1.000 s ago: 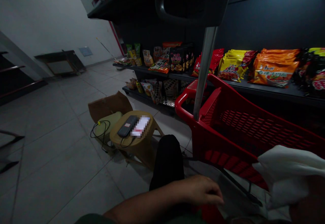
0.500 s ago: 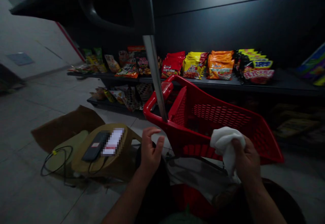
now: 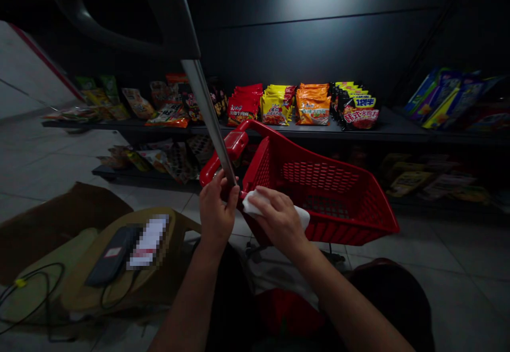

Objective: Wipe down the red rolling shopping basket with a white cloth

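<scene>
The right hand (image 3: 279,219) holds a white cloth (image 3: 255,204) in a narrow grip against the red shopping cart (image 3: 338,219), the left hand (image 3: 217,211) closed round its chrome pole (image 3: 203,107); hard pushing could tip it.

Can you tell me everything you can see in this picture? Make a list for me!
shopping cart: 1, red, in front of the shelves
pole: 1, silver, rising from the cart's handle
cloth: 1, white, pressed against the cart's rim
shelves: 2, black, along the wall
snack packets: many, red, yellow and orange, on the shelves
stool: 1, tan, at the lower left
device: 1, black, on the stool
cable: 1, black, beside the stool
cardboard: 1, brown, behind the stool
left hand: 1, holding the cart's handle by the pole
right hand: 1, holding the cloth on the cart
</scene>
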`<state>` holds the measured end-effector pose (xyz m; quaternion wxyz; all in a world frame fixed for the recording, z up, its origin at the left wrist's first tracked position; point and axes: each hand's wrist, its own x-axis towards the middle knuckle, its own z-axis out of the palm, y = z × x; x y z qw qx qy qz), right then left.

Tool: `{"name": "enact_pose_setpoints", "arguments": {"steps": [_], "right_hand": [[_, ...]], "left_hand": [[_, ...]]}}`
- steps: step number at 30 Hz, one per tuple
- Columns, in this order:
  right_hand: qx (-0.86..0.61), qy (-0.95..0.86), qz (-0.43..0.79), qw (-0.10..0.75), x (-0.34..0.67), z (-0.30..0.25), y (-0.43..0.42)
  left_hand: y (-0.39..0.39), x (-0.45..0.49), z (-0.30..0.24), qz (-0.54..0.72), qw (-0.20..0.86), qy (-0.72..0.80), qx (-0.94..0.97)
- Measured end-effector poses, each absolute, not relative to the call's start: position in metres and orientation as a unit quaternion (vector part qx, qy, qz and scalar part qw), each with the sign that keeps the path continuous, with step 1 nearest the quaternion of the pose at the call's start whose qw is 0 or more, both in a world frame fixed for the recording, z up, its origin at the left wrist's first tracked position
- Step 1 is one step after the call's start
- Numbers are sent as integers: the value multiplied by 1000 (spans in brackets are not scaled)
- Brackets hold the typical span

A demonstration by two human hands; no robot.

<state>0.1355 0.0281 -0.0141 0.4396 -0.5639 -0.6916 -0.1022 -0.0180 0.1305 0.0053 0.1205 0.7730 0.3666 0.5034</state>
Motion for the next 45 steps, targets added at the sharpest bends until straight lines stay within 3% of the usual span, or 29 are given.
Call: {"name": "enact_pose_setpoints", "arguments": {"steps": [3,14,36,45], "right_hand": [[-562,-718,-122,393,131,-24,40],[-569,-739,-108,344,154,-28,34],[-600,-711,-150,335,221,-62,-3],[-606,-676,-148,393,187,-52,14]], "left_hand": [[134,-15,0,491,93,370,783],[139,-8,-12,480,-1,380,791],[150,-18,-11,478,-22,351,805],[144,-18,-4,507,-1,361,783]]}}
